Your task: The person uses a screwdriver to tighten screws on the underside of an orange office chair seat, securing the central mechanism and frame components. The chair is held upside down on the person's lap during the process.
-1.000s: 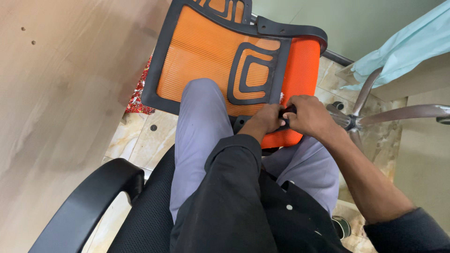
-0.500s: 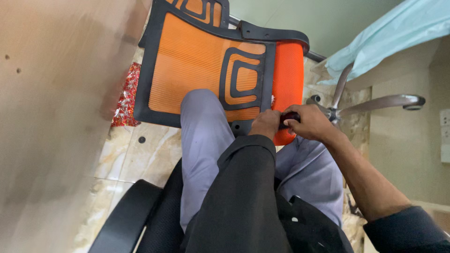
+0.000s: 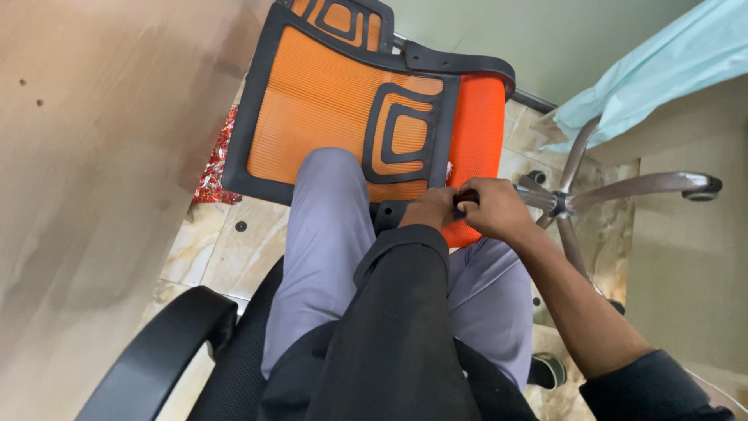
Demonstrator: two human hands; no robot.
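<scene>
Head | left hand (image 3: 430, 209), right hand (image 3: 495, 209) grip black knob (image 3: 466, 196) | orange chair back (image 3: 354, 117)

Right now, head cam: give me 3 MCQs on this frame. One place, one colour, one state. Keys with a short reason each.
1. Where do the left hand and right hand meet?
A. on the black armrest
B. at the lower edge of the chair backrest
C. on the chrome star base

2. What colour is the mesh of the chair backrest?
A. orange
B. blue
C. grey

3. How does the chrome star base stand?
A. bolted under a seat
B. wrapped in plastic
C. bare on the tiled floor, apart from the backrest

Key: 1 B, both hands close on a small dark part at the backrest's lower edge, over the person's knees. 2 A, orange mesh in a black frame. 3 C, its legs and one castor lie free on the floor.
</scene>
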